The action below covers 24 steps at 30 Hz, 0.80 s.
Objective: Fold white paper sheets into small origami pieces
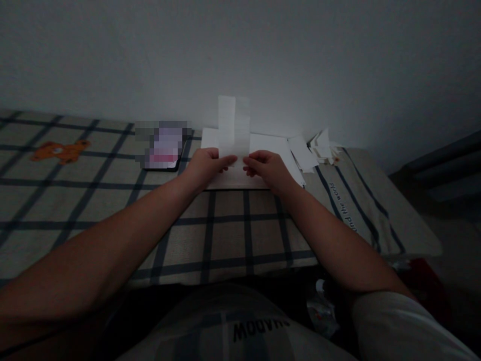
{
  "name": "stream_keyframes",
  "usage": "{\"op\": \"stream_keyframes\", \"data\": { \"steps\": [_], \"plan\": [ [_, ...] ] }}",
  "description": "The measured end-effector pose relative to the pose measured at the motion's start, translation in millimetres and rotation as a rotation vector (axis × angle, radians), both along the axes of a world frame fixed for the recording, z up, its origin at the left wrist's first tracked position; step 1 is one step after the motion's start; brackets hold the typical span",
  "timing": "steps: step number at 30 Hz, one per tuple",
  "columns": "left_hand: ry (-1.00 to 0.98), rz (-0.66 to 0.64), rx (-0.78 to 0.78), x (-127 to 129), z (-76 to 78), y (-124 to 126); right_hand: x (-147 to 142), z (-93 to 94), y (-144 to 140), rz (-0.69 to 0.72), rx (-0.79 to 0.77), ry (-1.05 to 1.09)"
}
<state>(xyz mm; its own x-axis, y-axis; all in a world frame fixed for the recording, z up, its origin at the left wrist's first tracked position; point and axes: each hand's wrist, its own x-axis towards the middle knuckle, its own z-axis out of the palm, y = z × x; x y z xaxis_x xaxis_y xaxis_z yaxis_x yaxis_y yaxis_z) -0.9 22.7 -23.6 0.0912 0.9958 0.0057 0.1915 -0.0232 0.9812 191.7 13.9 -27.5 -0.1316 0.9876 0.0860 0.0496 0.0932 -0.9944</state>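
A narrow sheet of white paper (233,125) stands upright between my hands, with a vertical line down it that looks like a fold or overlap. My left hand (206,168) pinches its lower left edge between thumb and fingers. At the lower right edge, my right hand (267,168) pinches it the same way. Under both hands lies a flat white sheet or board (263,143), partly covered by the hands and the held paper.
Right of the board are loose white paper pieces (303,154) and a small pile of paper scraps (323,148). A phone (165,145) with a blurred screen lies to the left. Farther left is an orange cutout (62,151). A checked cloth (180,240) covers the table, against a wall.
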Motion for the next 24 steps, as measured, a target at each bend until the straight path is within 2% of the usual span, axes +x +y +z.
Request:
{"op": "stream_keyframes", "data": {
  "steps": [5, 10, 14, 20, 24],
  "plan": [
    [0.102, -0.055, 0.021, -2, -0.4, 1, 5, -5.7, 6, 0.031, -0.004, 0.022],
    [0.220, -0.066, -0.017, -1, 2.2, 1, 8, -6.9, 9, -0.020, 0.066, 0.009],
    [0.139, -0.065, -0.006, -1, -0.3, 2, 8, -4.9, 7, -0.026, 0.082, -0.067],
    [-0.153, -0.056, -0.055, -2, -11.4, 8, 5, -1.6, 1, 0.025, 0.054, -0.105],
    [-0.119, -0.041, -0.082, -1, -9.8, 6, 4, -2.2, 1, 0.050, -0.013, -0.055]
  ]
}}
